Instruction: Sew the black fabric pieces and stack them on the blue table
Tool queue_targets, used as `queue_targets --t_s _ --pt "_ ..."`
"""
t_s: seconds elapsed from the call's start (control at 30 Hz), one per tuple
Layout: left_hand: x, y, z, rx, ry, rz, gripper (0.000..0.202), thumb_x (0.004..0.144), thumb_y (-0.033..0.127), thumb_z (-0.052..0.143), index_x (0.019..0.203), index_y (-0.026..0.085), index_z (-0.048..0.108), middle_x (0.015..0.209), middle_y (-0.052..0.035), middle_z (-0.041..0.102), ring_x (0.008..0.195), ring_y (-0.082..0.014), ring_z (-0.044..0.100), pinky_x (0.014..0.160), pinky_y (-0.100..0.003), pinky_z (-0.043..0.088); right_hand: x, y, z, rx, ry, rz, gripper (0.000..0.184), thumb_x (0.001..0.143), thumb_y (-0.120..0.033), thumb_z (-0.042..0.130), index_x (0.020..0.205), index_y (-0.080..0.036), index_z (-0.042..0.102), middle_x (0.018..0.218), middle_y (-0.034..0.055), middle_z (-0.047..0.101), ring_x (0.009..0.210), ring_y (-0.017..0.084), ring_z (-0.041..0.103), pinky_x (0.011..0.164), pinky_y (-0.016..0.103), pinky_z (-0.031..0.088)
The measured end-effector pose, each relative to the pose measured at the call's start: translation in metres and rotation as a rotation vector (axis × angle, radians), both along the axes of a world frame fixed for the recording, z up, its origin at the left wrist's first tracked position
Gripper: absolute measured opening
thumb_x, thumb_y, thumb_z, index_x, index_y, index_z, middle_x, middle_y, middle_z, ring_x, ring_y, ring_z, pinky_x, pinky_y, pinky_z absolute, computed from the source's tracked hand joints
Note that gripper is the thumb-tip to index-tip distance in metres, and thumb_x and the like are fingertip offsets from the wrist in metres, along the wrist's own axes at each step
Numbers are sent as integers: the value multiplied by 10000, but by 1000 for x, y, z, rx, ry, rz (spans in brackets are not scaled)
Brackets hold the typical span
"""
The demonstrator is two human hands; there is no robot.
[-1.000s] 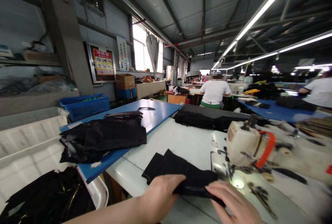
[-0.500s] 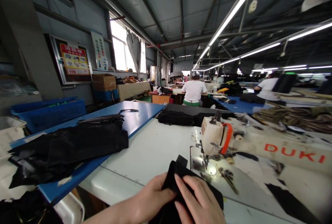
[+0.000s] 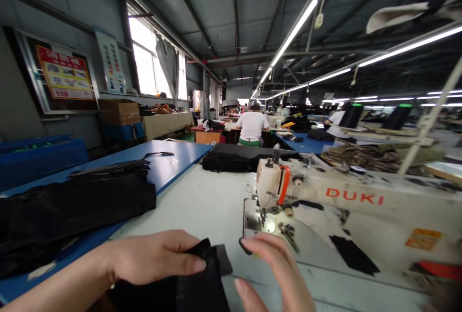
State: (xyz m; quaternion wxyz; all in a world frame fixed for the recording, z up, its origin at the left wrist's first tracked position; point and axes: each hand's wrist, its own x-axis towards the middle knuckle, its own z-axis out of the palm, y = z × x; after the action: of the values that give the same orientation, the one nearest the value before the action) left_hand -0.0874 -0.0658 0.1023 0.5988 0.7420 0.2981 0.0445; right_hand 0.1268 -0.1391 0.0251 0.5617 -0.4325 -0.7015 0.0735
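A piece of black fabric is pinched in my left hand, thumb on top, with a folded strip standing out at its upper edge. My right hand is to the right of the fabric, thumb and fingers apart. By its index fingertip shows a small dark curved thing; I cannot tell whether the finger touches it. Just beyond that hand is a white sewing machine with an orange guard, its needle area lit above a metal plate.
Stacked black fabric pieces lie on a blue table at left. Another black stack sits behind the machine. White and black scraps rest under its arm. A person in a white shirt sits farther ahead.
My right hand has let go of the black fabric and moved apart from it to the right. My left hand keeps hold and has shifted left in view. The view has turned right.
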Motion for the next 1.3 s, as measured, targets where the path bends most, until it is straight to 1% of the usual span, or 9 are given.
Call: queue_targets --t_s 0.07,0.13,0.2,0.3,0.43,0.63,0.8,1.03,1.3 --pt "4 11 2 131 136 -133 340 866 447 507 842 144 659 652 26 492 600 -116 384 545 -200 312 -1 2 -10 -317 225 150 421 754 -284 605 1164 -214 544 1036 77 606 874 200 607 731 293 516" --pt "19 24 -7 259 217 -160 317 833 430 535 743 145 642 578 44 424 552 -107 342 485 -203 247 0 13 -24 -608 315 319 249 745 -333 602 943 -181 604 781 30 609 703 169 596 588 247 493" --pt "40 36 -22 431 225 -84 253 798 374 559 696 155 632 568 48 445 556 -115 389 496 -204 263 5 30 -40 -713 339 272 194 753 -370 581 769 -178 561 623 -17 524 589 138 546 514 223 456" --pt "76 50 -49 674 143 77 182 811 290 510 750 185 645 682 31 578 673 -154 524 610 -209 356 20 55 -55 -683 243 73 215 814 -394 486 763 -187 514 605 -29 506 574 135 553 488 216 458" --pt "107 70 -83 779 80 126 201 854 277 464 885 200 647 874 -21 650 837 -194 588 749 -241 415 56 68 -57 -629 33 -36 233 850 -359 451 780 -177 580 612 -11 572 586 146 594 509 223 467" --pt "118 101 -119 778 53 106 212 882 301 469 952 189 635 953 -45 639 914 -207 581 822 -269 424 172 78 -39 -501 -333 -326 275 863 -282 411 926 -176 656 962 97 654 918 243 590 852 394 425" --pt "118 103 -123 755 -20 103 189 892 285 466 892 190 630 917 -28 622 906 -188 569 824 -255 418 244 101 -40 -497 -623 -466 226 816 -229 481 921 -152 667 1000 127 656 933 260 592 848 379 414" --pt "117 102 -124 713 -3 137 184 883 296 481 861 189 629 901 -25 620 887 -187 576 809 -253 427 241 103 -55 -466 -856 -575 273 880 -177 402 754 -198 644 804 66 663 734 202 601 673 312 419" --pt "117 102 -123 711 11 132 199 879 319 478 852 199 634 896 -27 631 872 -180 582 798 -254 438 245 100 -49 -486 -809 -668 272 870 -304 443 747 -215 669 837 64 685 779 210 605 673 295 420"
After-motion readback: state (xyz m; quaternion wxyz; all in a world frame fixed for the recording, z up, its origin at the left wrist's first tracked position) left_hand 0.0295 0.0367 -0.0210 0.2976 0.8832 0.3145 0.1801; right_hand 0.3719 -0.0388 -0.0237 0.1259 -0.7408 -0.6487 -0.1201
